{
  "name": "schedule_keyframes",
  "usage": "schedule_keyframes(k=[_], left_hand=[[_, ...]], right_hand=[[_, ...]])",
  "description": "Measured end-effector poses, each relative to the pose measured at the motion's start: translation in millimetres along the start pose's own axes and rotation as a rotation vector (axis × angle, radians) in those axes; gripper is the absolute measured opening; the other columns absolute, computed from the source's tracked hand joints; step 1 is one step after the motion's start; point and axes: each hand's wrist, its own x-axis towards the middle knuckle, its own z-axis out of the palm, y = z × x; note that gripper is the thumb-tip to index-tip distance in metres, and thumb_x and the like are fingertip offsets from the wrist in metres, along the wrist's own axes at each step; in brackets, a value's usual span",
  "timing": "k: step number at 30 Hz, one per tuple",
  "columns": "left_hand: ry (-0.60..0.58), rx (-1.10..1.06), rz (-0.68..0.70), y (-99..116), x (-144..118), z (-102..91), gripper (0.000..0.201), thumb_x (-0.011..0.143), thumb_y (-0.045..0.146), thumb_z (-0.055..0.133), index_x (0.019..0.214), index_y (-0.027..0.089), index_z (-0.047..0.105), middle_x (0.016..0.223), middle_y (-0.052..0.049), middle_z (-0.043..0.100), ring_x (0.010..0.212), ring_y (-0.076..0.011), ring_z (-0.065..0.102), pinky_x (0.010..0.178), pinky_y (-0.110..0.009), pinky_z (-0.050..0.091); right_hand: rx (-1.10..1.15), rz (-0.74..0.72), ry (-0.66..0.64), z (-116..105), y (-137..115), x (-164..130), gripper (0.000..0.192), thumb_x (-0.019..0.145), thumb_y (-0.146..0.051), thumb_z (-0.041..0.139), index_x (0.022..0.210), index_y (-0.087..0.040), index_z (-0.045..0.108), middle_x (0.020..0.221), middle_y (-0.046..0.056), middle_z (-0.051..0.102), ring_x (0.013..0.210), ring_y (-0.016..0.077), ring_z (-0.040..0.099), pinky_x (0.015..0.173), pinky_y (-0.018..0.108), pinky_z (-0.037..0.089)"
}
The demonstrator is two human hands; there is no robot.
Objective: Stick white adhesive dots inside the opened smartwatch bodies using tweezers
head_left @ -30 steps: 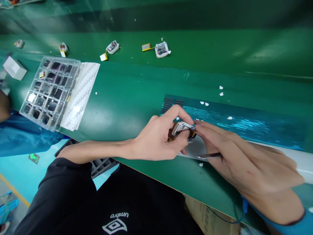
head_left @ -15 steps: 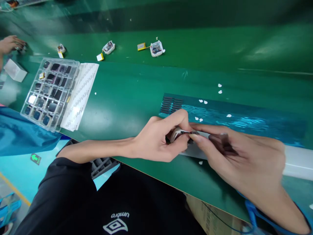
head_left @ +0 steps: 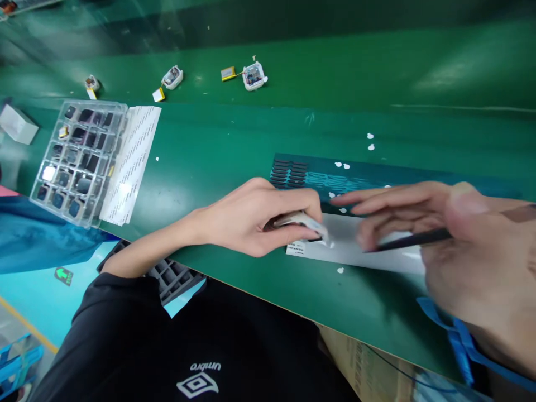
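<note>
My left hand [head_left: 259, 215] is closed around a small white device casing [head_left: 304, 222], held low over the green bench near its front edge. My right hand [head_left: 439, 234], blurred with motion, is to the right of it and holds thin dark tweezers [head_left: 408, 240] pointing left. A white label strip [head_left: 355, 251] lies under both hands. Behind it lies a blue sheet with rows of dark strips [head_left: 293, 172].
A clear tray of small dark screens [head_left: 77, 159] and a white label sheet [head_left: 132, 162] sit at the left. Several open white casings with yellow batteries [head_left: 251, 75] lie on the far belt. A white box [head_left: 19, 125] and blue cloth [head_left: 42, 240] are at far left.
My right hand has pulled away to the right from the casing, with the tweezers in it. My left hand lowered the casing. The other person's hand at far left has gone from view.
</note>
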Motion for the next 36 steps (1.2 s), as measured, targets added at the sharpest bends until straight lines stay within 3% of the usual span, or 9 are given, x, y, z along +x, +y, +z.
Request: schedule_keyframes(k=[3,7,12,18,24,28,33,36], left_hand=[[-0.206,0.178,0.099,-5,0,-5.3,0.028,0.111,0.036,0.047,0.104,0.020,0.069,0.063,0.005,0.063,0.051,-0.0093,0.048,0.052,-0.027,0.032],[-0.299,0.362,0.129,-13,0,-1.4,0.036,0.113,0.040,0.036,0.111,0.021,0.066,0.065,0.002,0.064,0.056,-0.0149,0.055,0.052,-0.033,0.028],[-0.316,0.429,0.128,-14,1,-2.6,0.039,0.114,0.043,0.035,0.112,0.020,0.066,0.069,0.000,0.068,0.059,-0.0160,0.057,0.051,-0.034,0.024],[-0.324,0.410,0.121,-15,1,-7.7,0.034,0.113,0.041,0.040,0.116,0.021,0.067,0.068,0.002,0.069,0.059,-0.0154,0.059,0.051,-0.033,0.024],[-0.272,0.460,0.083,-20,3,-14.7,0.036,0.113,0.043,0.039,0.114,0.021,0.068,0.061,0.004,0.060,0.054,-0.0150,0.055,0.053,-0.033,0.027],[-0.270,0.565,0.065,-18,2,-17.5,0.030,0.111,0.037,0.041,0.111,0.022,0.067,0.062,0.003,0.060,0.055,-0.0160,0.056,0.052,-0.032,0.025],[-0.298,0.621,0.037,-15,2,-16.6,0.026,0.109,0.036,0.043,0.108,0.022,0.065,0.063,0.002,0.061,0.057,-0.0170,0.056,0.052,-0.032,0.024],[-0.299,0.613,0.011,-13,2,-16.3,0.024,0.108,0.036,0.045,0.108,0.022,0.065,0.063,0.001,0.062,0.059,-0.0174,0.057,0.053,-0.032,0.024]], right_hand=[[0.033,0.092,0.010,0,-2,4,0.065,0.103,-0.074,0.044,0.070,-0.027,0.073,0.079,0.007,0.076,0.064,0.0185,0.070,0.055,0.035,0.054],[-0.038,0.120,-0.138,1,1,9,0.069,0.104,-0.069,0.047,0.053,-0.027,0.068,0.067,0.005,0.076,0.061,0.0172,0.072,0.060,0.031,0.060],[0.015,0.149,-0.160,3,8,13,0.057,0.102,-0.059,0.058,0.055,-0.029,0.074,0.066,0.003,0.076,0.071,0.0190,0.079,0.065,0.027,0.065],[0.183,0.302,-0.247,4,13,16,0.055,0.097,-0.067,0.063,0.063,-0.026,0.079,0.071,0.006,0.079,0.067,0.0200,0.079,0.061,0.024,0.067],[0.344,0.471,-0.297,5,23,22,0.052,0.092,-0.070,0.069,0.080,-0.022,0.084,0.075,0.010,0.080,0.068,0.0223,0.080,0.063,0.025,0.068],[0.328,0.453,-0.287,5,22,22,0.051,0.089,-0.072,0.071,0.076,-0.024,0.084,0.082,0.011,0.082,0.071,0.0221,0.080,0.065,0.025,0.068],[0.263,0.354,-0.307,4,21,21,0.043,0.094,-0.065,0.069,0.073,-0.031,0.084,0.086,0.008,0.082,0.094,0.0234,0.082,0.077,0.029,0.070],[0.301,0.348,-0.340,3,23,22,0.040,0.097,-0.060,0.068,0.073,-0.032,0.083,0.085,0.007,0.082,0.088,0.0222,0.082,0.074,0.031,0.070]])
